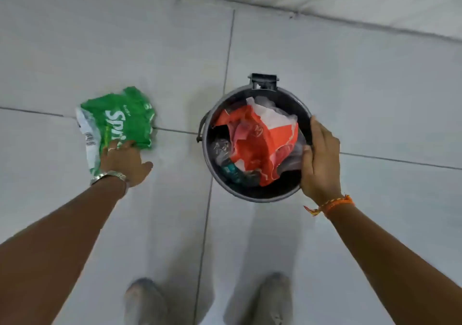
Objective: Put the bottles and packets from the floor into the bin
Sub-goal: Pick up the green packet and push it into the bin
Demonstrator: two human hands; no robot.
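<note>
While the right hand (321, 160) steadies the round dark bin (260, 196) by its rim, thumb hooked just inside the wall and fingers curled over the outside edge, the left hand (125, 160) is closed on the near edge of a crumpled green Sprite wrapper (120, 122). That wrapper sits out to the left of the bin, apart from it, over the grey tiled floor (375, 87); whether it rests on the tiles or is already lifted clear cannot be told from this view, and motion blur softens its far edge. Inside the bin lies a crumpled orange-and-white packet (262, 142) on top, with a clear plastic bottle (221, 149) and a teal-labelled item partly buried beneath, so the bin looks well filled already. The step in hand, by my reading, is the pick-up of the green wrapper, with no other litter showing on the tiles in view. Next the left hand would need to carry it rightward across the gap and over the near-left rim, then let go above the orange packet. Since the contents sit high, the light, springy film may need a push down to stay in. A silver bracelet (110, 176) circles the left wrist and an orange thread band (335, 204) the right.
</note>
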